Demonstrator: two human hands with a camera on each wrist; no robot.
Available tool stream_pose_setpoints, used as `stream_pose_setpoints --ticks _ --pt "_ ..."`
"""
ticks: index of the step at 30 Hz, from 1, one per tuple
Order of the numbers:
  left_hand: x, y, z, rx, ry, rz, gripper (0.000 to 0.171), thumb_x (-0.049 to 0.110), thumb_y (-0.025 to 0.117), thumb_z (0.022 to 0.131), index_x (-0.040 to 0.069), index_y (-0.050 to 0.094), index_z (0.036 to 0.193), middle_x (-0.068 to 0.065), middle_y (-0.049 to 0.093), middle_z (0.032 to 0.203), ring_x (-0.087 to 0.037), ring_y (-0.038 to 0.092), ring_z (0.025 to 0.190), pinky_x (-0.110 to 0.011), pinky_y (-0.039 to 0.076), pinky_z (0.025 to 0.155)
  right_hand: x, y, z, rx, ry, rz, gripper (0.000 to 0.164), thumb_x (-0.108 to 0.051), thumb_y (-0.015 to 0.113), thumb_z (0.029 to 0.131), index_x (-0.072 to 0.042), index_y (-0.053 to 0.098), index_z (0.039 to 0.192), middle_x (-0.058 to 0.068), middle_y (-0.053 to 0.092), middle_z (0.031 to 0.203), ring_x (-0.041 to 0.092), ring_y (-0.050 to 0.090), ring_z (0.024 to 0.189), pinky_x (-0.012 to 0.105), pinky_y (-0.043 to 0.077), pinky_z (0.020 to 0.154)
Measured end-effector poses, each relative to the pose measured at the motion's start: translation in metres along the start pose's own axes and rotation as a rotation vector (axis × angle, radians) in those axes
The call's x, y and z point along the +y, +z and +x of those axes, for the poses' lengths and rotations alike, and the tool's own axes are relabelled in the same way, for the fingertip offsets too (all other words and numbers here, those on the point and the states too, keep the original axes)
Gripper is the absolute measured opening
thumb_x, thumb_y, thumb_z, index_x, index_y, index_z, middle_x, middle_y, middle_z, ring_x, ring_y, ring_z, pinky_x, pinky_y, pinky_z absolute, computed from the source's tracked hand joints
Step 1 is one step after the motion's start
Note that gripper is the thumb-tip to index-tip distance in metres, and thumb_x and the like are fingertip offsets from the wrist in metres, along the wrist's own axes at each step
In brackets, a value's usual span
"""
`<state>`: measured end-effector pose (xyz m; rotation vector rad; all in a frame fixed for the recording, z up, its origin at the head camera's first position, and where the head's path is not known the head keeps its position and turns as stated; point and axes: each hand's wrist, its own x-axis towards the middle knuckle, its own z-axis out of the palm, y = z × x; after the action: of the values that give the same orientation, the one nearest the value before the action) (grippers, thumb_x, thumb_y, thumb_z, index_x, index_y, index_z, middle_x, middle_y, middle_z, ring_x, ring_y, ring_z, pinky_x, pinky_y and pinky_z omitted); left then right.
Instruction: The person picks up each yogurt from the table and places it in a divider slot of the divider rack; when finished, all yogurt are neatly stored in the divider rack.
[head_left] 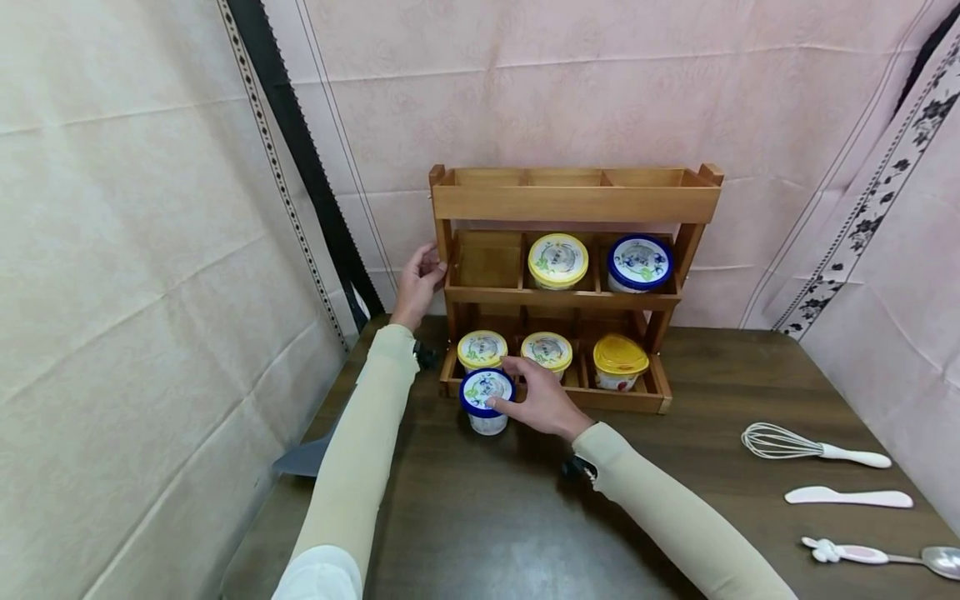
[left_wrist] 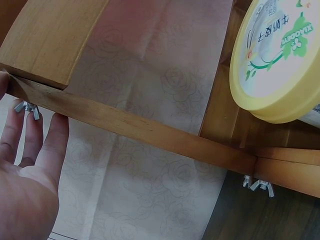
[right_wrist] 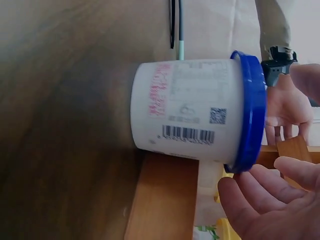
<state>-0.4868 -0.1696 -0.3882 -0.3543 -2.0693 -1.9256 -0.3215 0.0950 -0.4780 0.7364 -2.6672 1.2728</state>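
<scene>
A small wooden three-tier rack stands at the back of the table. My left hand holds its left side, the thumb and fingers on either side of the wooden strip in the left wrist view. In front of the rack's lower left corner is a white tub with a blue lid. My right hand holds this tub by its lid, thumb over the near right part and fingers at the far edge. A barcode shows on its side in the right wrist view.
Yellow-lidded tubs line the bottom tier. The middle tier bears a yellow-lidded tub and a blue-lidded one. At the table's right lie a whisk, a white knife and a spoon.
</scene>
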Motion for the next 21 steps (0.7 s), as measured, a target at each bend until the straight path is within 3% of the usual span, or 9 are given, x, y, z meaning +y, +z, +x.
stream_pose_setpoints --ticks 7,13,21 --pt "-0.002 0.000 0.000 -0.002 0.004 -0.012 0.045 0.018 0.064 0.107 0.025 0.056 0.151 0.001 0.056 0.123 -0.018 0.056 0.115 -0.047 0.054 0.107 0.004 0.008 -0.001 -0.005 0.016 -0.044 0.086 -0.053 0.087 0.083 -0.013 0.054 0.152 0.009 0.060 0.148 0.032 0.059 0.134 0.055 0.049 0.112" --pt "-0.004 0.000 0.000 -0.006 -0.004 -0.007 0.046 0.019 0.064 0.107 0.025 0.055 0.151 0.001 0.056 0.123 -0.018 0.056 0.115 -0.049 0.053 0.108 0.008 0.013 -0.002 -0.065 0.040 -0.081 0.096 -0.054 0.090 0.079 -0.014 0.049 0.156 0.010 0.057 0.148 0.033 0.056 0.136 0.059 0.045 0.116" --pt "-0.004 -0.002 0.003 -0.009 0.003 -0.014 0.047 0.018 0.065 0.106 0.024 0.055 0.152 0.001 0.056 0.123 -0.018 0.056 0.114 -0.051 0.053 0.109 0.009 0.015 0.000 -0.060 0.044 -0.083 0.093 -0.050 0.090 0.080 -0.014 0.050 0.156 0.011 0.057 0.151 0.033 0.056 0.137 0.058 0.047 0.115"
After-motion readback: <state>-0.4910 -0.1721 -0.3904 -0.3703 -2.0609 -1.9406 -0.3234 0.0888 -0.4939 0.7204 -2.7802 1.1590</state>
